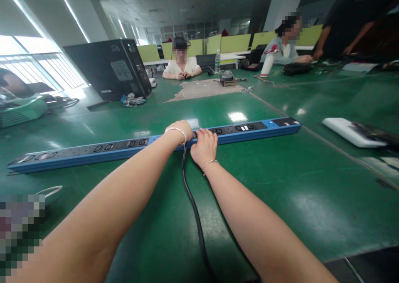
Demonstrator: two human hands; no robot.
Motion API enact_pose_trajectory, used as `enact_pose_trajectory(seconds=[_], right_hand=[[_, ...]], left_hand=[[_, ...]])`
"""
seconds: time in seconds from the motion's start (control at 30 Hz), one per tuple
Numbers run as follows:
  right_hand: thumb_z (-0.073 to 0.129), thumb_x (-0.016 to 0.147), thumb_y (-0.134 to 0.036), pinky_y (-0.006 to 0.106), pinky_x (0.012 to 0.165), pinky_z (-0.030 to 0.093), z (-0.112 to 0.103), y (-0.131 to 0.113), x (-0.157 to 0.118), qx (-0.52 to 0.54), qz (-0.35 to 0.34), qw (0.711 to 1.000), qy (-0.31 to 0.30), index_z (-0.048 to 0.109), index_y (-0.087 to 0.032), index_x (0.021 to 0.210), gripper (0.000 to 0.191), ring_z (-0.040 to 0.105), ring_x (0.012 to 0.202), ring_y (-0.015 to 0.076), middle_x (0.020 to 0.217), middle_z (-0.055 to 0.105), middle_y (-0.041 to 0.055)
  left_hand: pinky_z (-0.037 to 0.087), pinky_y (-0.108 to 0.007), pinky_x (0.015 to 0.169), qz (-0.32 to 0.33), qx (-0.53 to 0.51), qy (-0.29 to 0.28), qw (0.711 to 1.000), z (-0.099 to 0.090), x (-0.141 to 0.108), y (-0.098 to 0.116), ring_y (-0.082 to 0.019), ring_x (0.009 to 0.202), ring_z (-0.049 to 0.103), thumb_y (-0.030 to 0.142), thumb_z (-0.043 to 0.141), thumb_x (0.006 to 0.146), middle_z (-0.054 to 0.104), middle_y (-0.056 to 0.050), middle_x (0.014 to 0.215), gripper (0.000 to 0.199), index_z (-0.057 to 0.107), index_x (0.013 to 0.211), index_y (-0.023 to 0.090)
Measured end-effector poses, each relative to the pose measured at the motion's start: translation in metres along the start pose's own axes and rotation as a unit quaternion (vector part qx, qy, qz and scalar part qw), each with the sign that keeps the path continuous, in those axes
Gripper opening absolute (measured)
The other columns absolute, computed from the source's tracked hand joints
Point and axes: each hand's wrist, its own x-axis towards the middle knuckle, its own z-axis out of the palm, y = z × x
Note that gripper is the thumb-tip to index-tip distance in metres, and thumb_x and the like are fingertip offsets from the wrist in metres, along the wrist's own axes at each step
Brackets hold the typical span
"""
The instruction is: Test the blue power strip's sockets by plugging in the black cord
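A long blue power strip (131,153) with black sockets lies across the green table, slightly slanted. My left hand (182,130) is closed at the strip's middle, over the end of a black power cable (193,200). The cable's plug is hidden under that hand, and the cable hangs down toward me. Right beside it, my right hand (205,145) grips the strip, its fingers bent over the top and its thumb at the near side.
A black computer tower (109,69) stands at the back left, with gloves (133,100) beside it. A cardboard sheet (205,89) and a small device (227,78) lie farther back. At right is a white item (349,131). A person (182,67) sits opposite; others are at right.
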Motion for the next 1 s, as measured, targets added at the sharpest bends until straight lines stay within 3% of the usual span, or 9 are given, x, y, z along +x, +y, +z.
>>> enact_pose_trajectory(seconds=[0.2, 0.33, 0.43, 0.5, 0.57, 0.7, 0.87, 1.0], right_hand=[[0.042, 0.074, -0.013, 0.043, 0.111, 0.012, -0.003, -0.001, 0.001, 0.006, 0.006, 1.000, -0.009, 0.056, -0.014, 0.123, 0.051, 0.036, 0.127, 0.0223, 0.131, 0.053, 0.0090], [0.039, 0.077, -0.014, 0.044, 0.110, 0.013, -0.004, -0.001, 0.002, 0.008, 0.005, 1.000, -0.011, 0.056, -0.018, 0.122, 0.048, 0.040, 0.124, 0.0210, 0.128, 0.056, 0.0083], [0.036, 0.079, -0.013, 0.043, 0.110, 0.014, -0.008, -0.003, 0.002, 0.005, -0.005, 1.000, -0.013, 0.052, -0.021, 0.128, 0.052, 0.043, 0.122, 0.0185, 0.131, 0.054, 0.0057], [0.037, 0.078, -0.011, 0.041, 0.110, 0.017, -0.012, -0.005, 0.001, 0.002, -0.050, 0.998, -0.025, 0.045, -0.026, 0.134, 0.058, 0.040, 0.126, 0.0164, 0.140, 0.046, 0.0026], [0.038, 0.078, -0.011, 0.038, 0.110, 0.020, -0.016, -0.009, 0.000, -0.002, -0.109, 0.993, -0.047, 0.042, -0.029, 0.136, 0.062, 0.035, 0.130, 0.0147, 0.146, 0.038, -0.0014], [0.039, 0.079, -0.010, 0.037, 0.108, 0.024, -0.020, -0.015, 0.001, -0.018, -0.133, 0.987, -0.084, 0.048, -0.030, 0.131, 0.056, 0.039, 0.128, 0.0131, 0.141, 0.045, -0.0037], [0.039, 0.076, -0.005, 0.034, 0.106, 0.030, -0.021, -0.015, 0.008, -0.021, -0.125, 0.987, -0.095, 0.051, -0.031, 0.129, 0.060, 0.048, 0.122, 0.0115, 0.136, 0.051, -0.0035], [0.037, 0.077, -0.005, 0.026, 0.103, 0.035, -0.025, -0.009, 0.018, 0.018, -0.103, 0.987, -0.123, 0.058, -0.029, 0.123, 0.056, 0.052, 0.118, 0.0089, 0.130, 0.056, -0.0058]], left_hand=[[0.049, -0.035, 0.082, -0.027, -0.011, 0.030, 0.999, 0.008, -0.009, -0.003, -0.028, 0.104, 0.062, 0.036, 0.046, 0.080, 0.064, -0.023, 0.114, 0.049, 0.053, 0.119, 0.008], [0.047, -0.036, 0.083, -0.007, -0.055, 0.048, 0.997, 0.009, -0.016, -0.023, -0.028, 0.103, 0.062, 0.053, 0.025, 0.088, 0.066, -0.018, 0.110, 0.056, 0.062, 0.104, 0.014], [0.046, -0.036, 0.084, -0.009, -0.075, 0.139, 0.987, 0.021, -0.029, -0.047, -0.025, 0.099, 0.062, 0.044, 0.017, 0.092, 0.068, -0.013, 0.105, 0.053, 0.062, 0.102, 0.019], [0.042, -0.034, 0.092, 0.034, -0.064, 0.212, 0.975, 0.036, -0.039, -0.062, -0.021, 0.105, 0.059, 0.036, 0.024, 0.092, 0.066, -0.008, 0.110, 0.043, 0.060, 0.109, 0.021], [0.037, -0.033, 0.099, 0.082, -0.052, 0.244, 0.965, 0.053, -0.047, -0.073, -0.020, 0.114, 0.052, 0.036, 0.031, 0.090, 0.061, -0.007, 0.120, 0.040, 0.057, 0.117, 0.021], [0.032, -0.035, 0.104, 0.099, -0.050, 0.231, 0.967, 0.074, -0.052, -0.084, -0.020, 0.124, 0.045, 0.037, 0.034, 0.090, 0.054, -0.005, 0.132, 0.041, 0.052, 0.125, 0.024], [0.027, -0.037, 0.108, 0.124, -0.034, 0.214, 0.968, 0.079, -0.054, -0.090, -0.021, 0.130, 0.039, 0.036, 0.035, 0.090, 0.047, -0.005, 0.141, 0.046, 0.046, 0.132, 0.024], [0.022, -0.039, 0.110, 0.124, -0.026, 0.222, 0.967, 0.083, -0.057, -0.091, -0.022, 0.134, 0.033, 0.036, 0.036, 0.089, 0.041, -0.003, 0.145, 0.049, 0.040, 0.137, 0.025]])
